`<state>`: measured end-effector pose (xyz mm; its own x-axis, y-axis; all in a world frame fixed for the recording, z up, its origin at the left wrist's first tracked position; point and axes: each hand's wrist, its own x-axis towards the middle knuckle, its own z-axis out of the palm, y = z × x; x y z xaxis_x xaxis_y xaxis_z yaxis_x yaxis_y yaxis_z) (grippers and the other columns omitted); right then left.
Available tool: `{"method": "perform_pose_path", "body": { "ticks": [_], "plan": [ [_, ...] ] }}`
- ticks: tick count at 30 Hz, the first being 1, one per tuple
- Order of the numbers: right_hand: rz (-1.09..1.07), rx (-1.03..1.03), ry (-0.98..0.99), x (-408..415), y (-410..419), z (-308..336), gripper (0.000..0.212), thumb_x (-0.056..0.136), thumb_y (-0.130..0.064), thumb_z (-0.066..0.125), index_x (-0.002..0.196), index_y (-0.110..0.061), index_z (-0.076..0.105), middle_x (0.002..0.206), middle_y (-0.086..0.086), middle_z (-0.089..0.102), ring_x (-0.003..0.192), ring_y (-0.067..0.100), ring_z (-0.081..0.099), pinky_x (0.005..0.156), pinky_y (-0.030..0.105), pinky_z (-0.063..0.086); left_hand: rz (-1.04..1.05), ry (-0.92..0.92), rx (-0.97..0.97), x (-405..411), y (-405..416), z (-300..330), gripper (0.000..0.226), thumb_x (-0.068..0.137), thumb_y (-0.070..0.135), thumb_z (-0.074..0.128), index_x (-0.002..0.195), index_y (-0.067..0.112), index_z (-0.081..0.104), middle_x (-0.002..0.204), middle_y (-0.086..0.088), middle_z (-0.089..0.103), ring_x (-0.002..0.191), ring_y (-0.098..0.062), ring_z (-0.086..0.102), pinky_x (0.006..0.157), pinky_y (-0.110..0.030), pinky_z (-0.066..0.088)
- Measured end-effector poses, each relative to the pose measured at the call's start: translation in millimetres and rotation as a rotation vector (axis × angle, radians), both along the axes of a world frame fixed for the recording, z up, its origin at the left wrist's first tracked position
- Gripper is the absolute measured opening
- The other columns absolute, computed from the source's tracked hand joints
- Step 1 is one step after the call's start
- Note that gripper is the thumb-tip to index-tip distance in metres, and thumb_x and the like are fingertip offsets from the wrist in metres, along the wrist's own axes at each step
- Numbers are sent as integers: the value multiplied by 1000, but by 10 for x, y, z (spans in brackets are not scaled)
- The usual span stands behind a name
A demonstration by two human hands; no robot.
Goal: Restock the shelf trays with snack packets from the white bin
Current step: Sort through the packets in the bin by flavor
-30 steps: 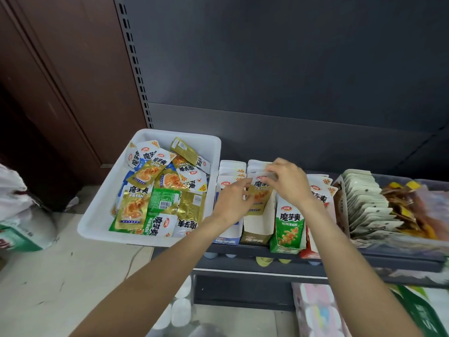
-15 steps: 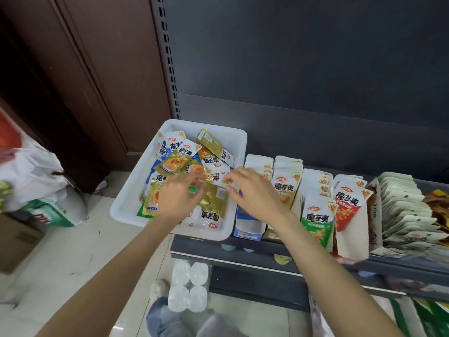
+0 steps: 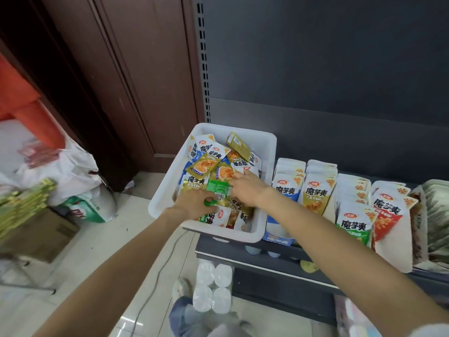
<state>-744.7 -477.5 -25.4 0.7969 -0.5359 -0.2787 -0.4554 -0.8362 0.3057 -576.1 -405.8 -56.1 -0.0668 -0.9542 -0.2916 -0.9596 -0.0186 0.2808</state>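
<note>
Both hands have left the shelf trays since the earlier frames and now reach into the rectangular white plastic bin (image 3: 266, 152) at the left end of the dark grey shelf (image 3: 267, 257). Left hand (image 3: 194, 205) lies near the bin's front edge, fingers curled round a green foil snack packet (image 3: 218, 189) whose barcode side faces up. Right hand (image 3: 247, 188) rests flat on the pile just behind it, fingers straight and spread over gold and white packets, holding nothing. Loose snack packets (image 3: 213, 156) in gold, white, blue and green fill the bin in a heap. To its right, upright rows of the same packets stand in white cardboard shelf trays (image 3: 393, 249): blue, gold, green and red fronts. On the floor left of the shelf sit a brown cardboard box (image 3: 41, 234) and white plastic bags (image 3: 70, 171).
</note>
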Motion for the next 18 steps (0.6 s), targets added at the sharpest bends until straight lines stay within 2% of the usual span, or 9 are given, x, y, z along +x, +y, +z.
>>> {"method": "perform_pose_path", "body": {
  "ticks": [2,4,6,7,9,12,14,16,18],
  "plan": [
    [-17,-2,-97,-100,12,272,15,89,-16,56,98,-21,68,111,-2,60,111,21,44,90,33,31,123,199,-98,-100,28,88,36,91,47,52,120,27,60,118,9,64,106,-11,58,84,-20,44],
    [-101,9,-310,-289,92,616,9,86,-18,59,81,-26,58,88,-3,60,96,19,50,77,29,26,357,611,-327,-280,137,315,28,94,41,51,113,25,64,107,14,66,96,-3,61,77,-14,44],
    [-292,94,-607,-545,188,853,13,87,-25,60,78,-25,50,76,-6,58,80,19,54,70,28,30,573,1060,-555,-465,263,582,22,94,34,52,107,21,65,103,12,67,95,-2,62,83,-16,47],
    [-404,176,-786,-669,245,906,13,87,-28,62,80,-25,52,73,-7,60,74,18,57,66,28,35,632,1195,-629,-537,309,673,21,94,31,53,107,20,65,104,10,67,96,-3,62,84,-17,48],
    [-566,317,-1168,-836,390,932,11,86,-29,66,81,-23,57,68,-9,63,64,10,58,62,27,43,654,1284,-665,-672,363,814,22,92,31,56,113,22,61,111,10,65,101,-5,61,85,-19,49],
    [-717,321,-1512,-876,607,809,7,84,-25,68,81,-23,63,68,-10,63,64,6,59,61,22,46,532,1303,-486,-882,362,948,30,89,32,61,119,33,56,123,16,58,108,-1,59,92,-26,48],
    [-719,243,-1616,-846,733,723,4,84,-22,69,82,-22,65,71,-12,65,69,4,61,62,14,46,434,1329,-341,-1048,361,1030,38,88,32,61,125,34,52,127,15,56,107,3,59,93,-27,49],
    [-642,99,-1624,-815,822,632,3,83,-18,70,82,-20,68,77,-13,66,73,3,62,66,10,45,386,1405,-232,-1200,358,1073,42,88,32,60,127,35,47,128,9,55,111,-5,59,92,-31,51],
    [-590,-17,-1568,-786,867,537,1,81,-20,69,83,-19,69,95,-11,67,87,10,63,73,20,48,387,1542,-156,-1301,343,1100,33,91,26,56,123,30,47,125,-5,58,113,-18,60,89,-32,53]
  ]
}}
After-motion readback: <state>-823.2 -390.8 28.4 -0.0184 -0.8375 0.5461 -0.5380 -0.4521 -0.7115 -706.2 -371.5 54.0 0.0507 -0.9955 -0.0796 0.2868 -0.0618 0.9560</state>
